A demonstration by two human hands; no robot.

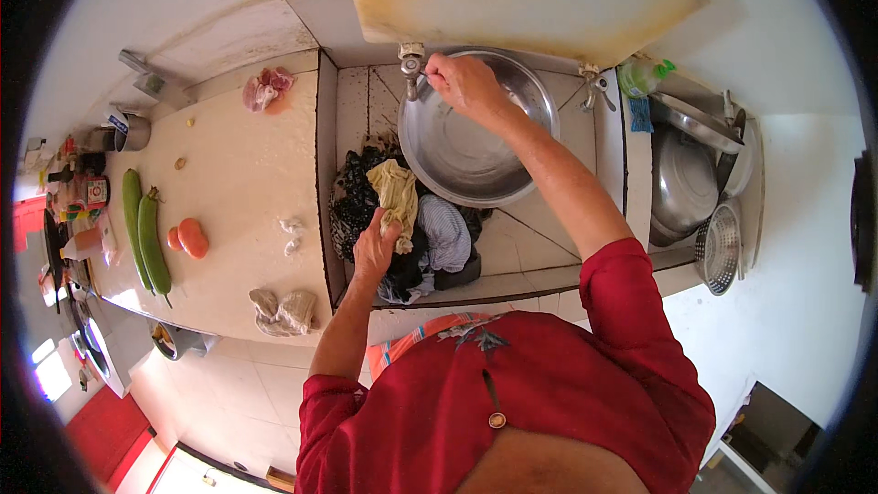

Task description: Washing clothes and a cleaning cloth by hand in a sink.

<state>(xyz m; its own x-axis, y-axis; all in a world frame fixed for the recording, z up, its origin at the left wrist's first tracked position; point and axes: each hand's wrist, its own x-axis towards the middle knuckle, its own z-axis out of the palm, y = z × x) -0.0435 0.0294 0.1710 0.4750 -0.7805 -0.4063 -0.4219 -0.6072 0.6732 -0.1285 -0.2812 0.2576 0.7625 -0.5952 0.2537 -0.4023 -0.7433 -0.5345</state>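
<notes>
My left hand point(374, 247) grips a bunched, pale yellow cloth point(394, 193) above a heap of dark patterned fabric point(355, 195). Beside that heap lies a striped grey-white cloth point(444, 232), at the left side of the tiled sink point(535, 247). My right hand point(465, 82) reaches over a wide metal basin point(453, 151), its fingers closed at the lever of the left tap point(411, 68). The basin stands in the sink, partly hidden by my right forearm. Whether water runs from the tap is hard to tell.
On the left counter point(233, 178) are raw meat point(267, 89), two long green gourds point(147, 240), tomatoes point(192, 238) and a crumpled plastic bag point(285, 312). To the right stand a second tap point(593, 86), a green soap bottle point(641, 77), metal pots point(686, 178) and a colander point(719, 250).
</notes>
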